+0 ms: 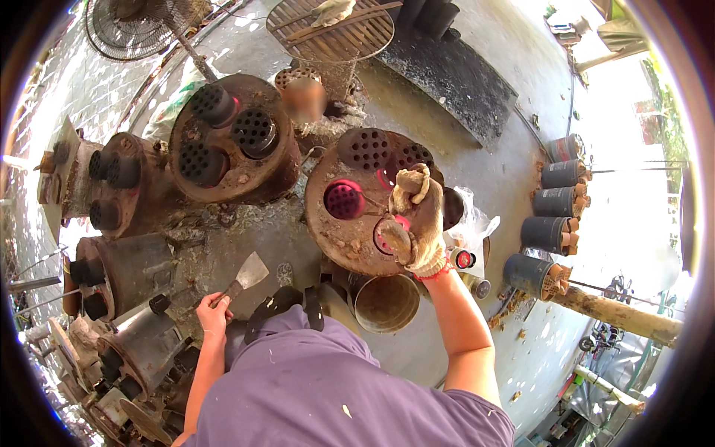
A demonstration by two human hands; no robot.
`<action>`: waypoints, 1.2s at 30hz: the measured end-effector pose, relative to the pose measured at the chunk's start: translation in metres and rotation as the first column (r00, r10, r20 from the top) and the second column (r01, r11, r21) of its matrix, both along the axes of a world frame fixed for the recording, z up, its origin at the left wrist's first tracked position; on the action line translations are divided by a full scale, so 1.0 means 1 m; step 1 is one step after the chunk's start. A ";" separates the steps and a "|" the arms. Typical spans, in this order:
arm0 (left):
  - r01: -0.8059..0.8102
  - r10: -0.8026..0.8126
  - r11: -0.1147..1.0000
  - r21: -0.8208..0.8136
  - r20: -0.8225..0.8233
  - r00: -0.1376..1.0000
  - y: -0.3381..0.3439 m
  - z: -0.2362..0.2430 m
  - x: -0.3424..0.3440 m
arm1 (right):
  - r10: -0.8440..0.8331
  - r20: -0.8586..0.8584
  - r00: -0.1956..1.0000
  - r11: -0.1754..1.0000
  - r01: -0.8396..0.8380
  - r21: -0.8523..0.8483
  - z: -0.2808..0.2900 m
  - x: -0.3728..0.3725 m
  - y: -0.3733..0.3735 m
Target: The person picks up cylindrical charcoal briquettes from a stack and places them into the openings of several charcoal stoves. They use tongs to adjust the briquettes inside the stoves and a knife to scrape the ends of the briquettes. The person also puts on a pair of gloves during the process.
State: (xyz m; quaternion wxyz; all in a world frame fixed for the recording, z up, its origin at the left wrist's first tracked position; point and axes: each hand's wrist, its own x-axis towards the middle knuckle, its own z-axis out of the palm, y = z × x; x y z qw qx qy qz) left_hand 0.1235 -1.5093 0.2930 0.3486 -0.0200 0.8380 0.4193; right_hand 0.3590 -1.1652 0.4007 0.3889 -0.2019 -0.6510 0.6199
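Note:
My left hand point(214, 313) is closed round the handle of a scraper point(252, 272), its flat metal blade pointing up and away. My right hand point(421, 220), in a worn, dirty work glove with a red string at the wrist, is over the right side of a round rusty stove point(328, 235). Its thumb stands apart from the curled fingers, and I see nothing between them. In the stove top, a honeycomb coal briquette point(344, 200) glows red in its hole, with dark briquettes point(365, 149) behind it. Another glowing hole is partly hidden by the glove.
A second round stove point(238, 175) with dark briquettes stands to the left. Rusty drums point(134, 268) crowd the left side. A metal bucket point(386, 304) sits near me. Black cylinders point(547, 235) line the right. A slatted round stand point(328, 37) and a fan point(141, 26) are far off.

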 end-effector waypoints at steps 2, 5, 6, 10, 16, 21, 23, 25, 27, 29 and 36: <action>-0.010 0.010 1.000 0.007 -0.004 1.000 -0.003 0.001 -0.002 | 0.021 0.077 0.997 0.998 -0.026 0.065 0.002 0.000 -0.009; -0.001 0.001 1.000 -0.012 -0.020 1.000 -0.011 -0.003 -0.008 | -0.004 0.170 0.986 0.997 -0.010 0.080 0.008 -0.002 -0.026; -0.004 0.004 1.000 -0.008 -0.015 1.000 -0.014 -0.003 -0.008 | 0.002 0.201 0.980 0.999 -0.008 0.033 0.009 -0.002 -0.029; -0.007 0.007 1.000 0.003 -0.008 1.000 -0.021 -0.003 -0.010 | -0.024 0.146 0.989 0.981 -0.005 0.192 -0.004 -0.006 -0.024; -0.012 0.012 1.000 0.026 -0.008 1.000 -0.036 -0.007 -0.013 | -0.086 0.090 0.992 0.991 0.075 0.115 -0.029 -0.028 -0.016; -0.026 0.026 1.000 0.003 -0.023 0.999 -0.054 -0.012 -0.014 | -0.298 0.107 0.949 0.925 0.259 0.277 -0.035 -0.051 0.006; -0.044 0.044 0.999 0.002 -0.026 0.999 -0.060 -0.011 -0.015 | -0.299 0.001 0.954 0.901 0.282 0.330 -0.002 -0.054 0.007; -0.028 0.029 1.000 0.013 -0.026 0.999 -0.064 -0.012 -0.018 | -0.202 -0.200 0.959 0.898 0.263 0.353 0.036 -0.048 0.010; -0.017 0.017 0.999 0.030 -0.026 1.000 -0.067 -0.016 -0.023 | -0.243 -0.152 0.958 0.947 0.268 0.179 0.085 -0.034 -0.005; -0.004 0.005 0.999 0.049 -0.024 1.000 -0.072 -0.023 -0.026 | -0.359 -0.150 0.921 0.913 0.380 0.149 0.130 -0.014 -0.019; 0.191 -0.193 0.977 0.100 0.008 0.981 -0.047 -0.023 -0.042 | -0.862 -0.237 0.449 0.098 0.606 0.790 0.230 0.127 -0.140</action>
